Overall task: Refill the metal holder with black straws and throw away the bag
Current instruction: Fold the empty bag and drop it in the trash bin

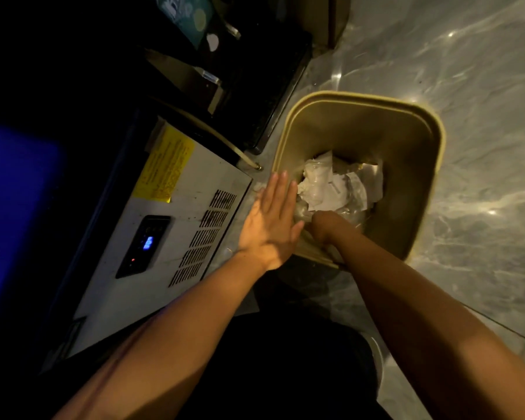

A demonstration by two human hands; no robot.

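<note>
A tan plastic waste bin (419, 165) stands on the marble floor. Inside lies crumpled clear plastic and white paper (331, 189); I cannot tell the straw bag apart from the other rubbish. My left hand (270, 225) is flat with fingers stretched out, hovering over the bin's near-left rim. My right hand (326, 227) reaches down into the bin, its fingers bent downward against the rubbish and hidden from view. No metal holder or black straws are in view.
A steel appliance (164, 237) with vent slots, a yellow label and a lit blue display stands left of the bin. Dark cabinets and boxes (240, 86) lie beyond it. Glossy grey marble floor (482, 86) spreads to the right.
</note>
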